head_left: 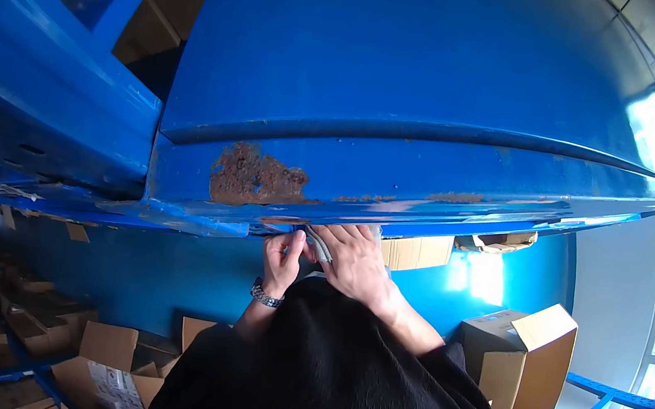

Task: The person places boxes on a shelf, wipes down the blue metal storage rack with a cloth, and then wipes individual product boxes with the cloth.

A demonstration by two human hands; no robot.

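1. Grey cloth (322, 248), qty 1 (our ID; partly hidden): loc. below & right of rust patch (254, 179) on blue panel (415, 58); folded.
2. R hand (356, 260): below & right of rust patch; gripping cloth, fingers extended over it.
3. L hand (282, 260): below rust patch, slightly R; fingers part-curled, thumb raised. Whether it grips, we can't tell.
4. Handling (our est.): lt. wt., soft, floppy, non-fragile; low slip risk.
5. Hold pt.: we'd take the folded mass, loose ends tucked; rust patch looks rough, poss. snag.
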